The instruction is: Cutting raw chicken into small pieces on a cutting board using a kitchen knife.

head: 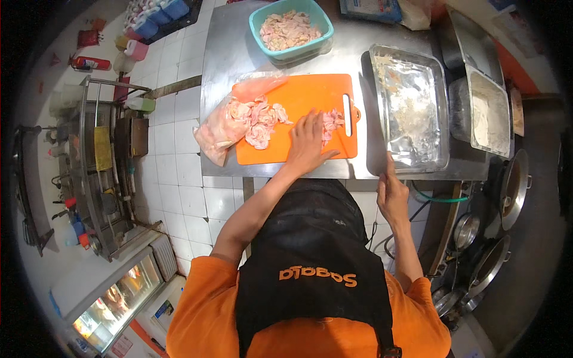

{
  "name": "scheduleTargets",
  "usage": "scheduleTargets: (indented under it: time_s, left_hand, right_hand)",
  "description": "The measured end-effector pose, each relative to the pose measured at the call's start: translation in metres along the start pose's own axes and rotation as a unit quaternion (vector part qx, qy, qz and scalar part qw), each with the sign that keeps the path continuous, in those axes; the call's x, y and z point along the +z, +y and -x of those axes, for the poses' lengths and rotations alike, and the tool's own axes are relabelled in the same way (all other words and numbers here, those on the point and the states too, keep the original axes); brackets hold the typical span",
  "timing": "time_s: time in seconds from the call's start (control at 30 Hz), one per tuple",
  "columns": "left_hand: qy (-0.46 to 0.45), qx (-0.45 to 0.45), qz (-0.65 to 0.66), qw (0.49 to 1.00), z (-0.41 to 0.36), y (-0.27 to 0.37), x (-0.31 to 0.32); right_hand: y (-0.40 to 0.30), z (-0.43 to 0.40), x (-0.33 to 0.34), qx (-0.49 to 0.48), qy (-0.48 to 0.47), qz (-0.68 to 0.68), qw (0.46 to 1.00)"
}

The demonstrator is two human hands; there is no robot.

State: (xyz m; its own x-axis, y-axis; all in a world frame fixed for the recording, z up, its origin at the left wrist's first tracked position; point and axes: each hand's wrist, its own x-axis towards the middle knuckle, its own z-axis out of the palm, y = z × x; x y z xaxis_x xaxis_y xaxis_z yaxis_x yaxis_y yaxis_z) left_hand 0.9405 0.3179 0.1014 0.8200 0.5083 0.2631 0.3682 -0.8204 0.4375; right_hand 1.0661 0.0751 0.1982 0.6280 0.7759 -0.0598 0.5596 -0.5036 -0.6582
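Note:
My left hand (309,136) rests with spread fingers on the orange cutting board (309,85), beside small pieces of pale pink raw meat or skin (332,121) near the board's slot. In my right hand (393,192), at the table's front edge, is a large knife (377,145); its broad blade points away from me, between board and metal tray. More pink pieces (260,118) lie in a heap on the board's left, at the mouth of a clear plastic bag (219,136) that holds more. A turquoise basin (330,33) behind the board holds many similar pieces.
A shiny metal tray (441,112) with powdery residue stands on the steel table (224,40), right of the knife. Beyond it is a metal container of white powder (488,112). Plastic packages (380,9) lie at the back. Large pans (515,190) stand at lower right.

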Motion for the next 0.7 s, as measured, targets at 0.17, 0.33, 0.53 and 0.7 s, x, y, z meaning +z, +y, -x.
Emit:
scheduleTargets:
  time_s: [0.17, 0.33, 0.53, 0.7]
  left_hand:
    - [-0.001, 0.031, -0.051, 0.998, -0.037, 0.001, 0.021]
    - [0.067, 0.105, 0.015, 0.992, -0.020, -0.016, 0.043]
    - [0.104, -0.285, 0.434, 0.848, -0.048, -0.040, -0.022]
    - [0.131, -0.287, 0.665, 0.677, -0.190, -0.075, -0.111]
  right_hand:
    - [0.003, 0.016, -0.003, 0.070, 0.044, -0.068, 0.994]
    - [0.006, 0.033, -0.011, 0.133, 0.041, -0.103, 0.985]
    - [0.007, 0.050, -0.025, 0.147, 0.099, -0.137, 0.974]
    - [0.004, 0.053, -0.035, 0.147, 0.102, -0.157, 0.971]
